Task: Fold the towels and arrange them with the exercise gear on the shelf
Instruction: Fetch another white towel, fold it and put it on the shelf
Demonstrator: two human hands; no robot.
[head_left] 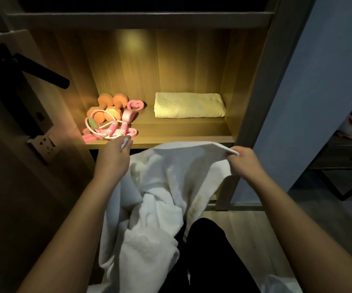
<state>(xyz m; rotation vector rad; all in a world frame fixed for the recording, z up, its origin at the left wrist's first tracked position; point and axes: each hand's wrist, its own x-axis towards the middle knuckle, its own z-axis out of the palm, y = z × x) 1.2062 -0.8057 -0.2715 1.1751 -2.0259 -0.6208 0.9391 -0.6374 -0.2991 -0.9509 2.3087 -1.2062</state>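
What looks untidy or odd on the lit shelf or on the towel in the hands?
The pink jump rope and bands lie in a loose tangle against the orange dumbbells, reaching the shelf's front edge. The white towel, gripped by the left hand and right hand, shows faint yellowish marks; stain or light, I cannot tell.

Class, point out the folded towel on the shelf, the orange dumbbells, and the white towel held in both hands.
folded towel (188, 105): head view, middle of its top.
orange dumbbells (120, 99): head view, rear right head.
white towel (166, 187): head view, its hanging middle.
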